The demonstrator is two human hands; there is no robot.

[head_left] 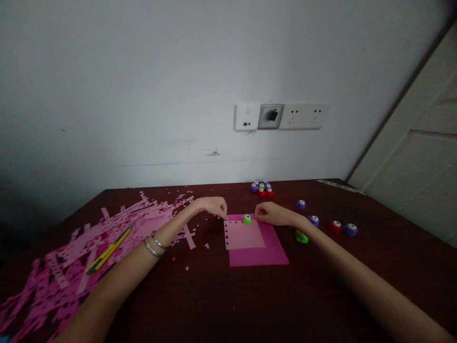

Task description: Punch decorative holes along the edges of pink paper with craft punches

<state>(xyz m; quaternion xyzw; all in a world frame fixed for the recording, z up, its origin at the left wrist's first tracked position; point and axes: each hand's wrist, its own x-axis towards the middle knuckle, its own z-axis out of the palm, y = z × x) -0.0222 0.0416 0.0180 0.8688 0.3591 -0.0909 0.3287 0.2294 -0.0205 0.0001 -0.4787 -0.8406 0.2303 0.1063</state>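
Note:
A light pink sheet [244, 235] lies on a darker magenta sheet [264, 252] on the dark wooden table [228, 295]. A small green paper punch [247, 219] sits on the light sheet's far edge. My left hand [214, 206] is curled, its fingertips pinching the sheet's far left corner. My right hand [273, 213] is curled just right of the green punch, fingertips close to it; whether they touch it I cannot tell. Small heart-shaped holes run down the light sheet's left edge.
A heap of punched pink paper strips [89, 247] covers the left of the table, with a yellow utility knife [109, 249] on it. More punches lie right: green [301, 236], purple [313, 220], red [334, 226], purple [350, 229], and a cluster [262, 188] by the wall.

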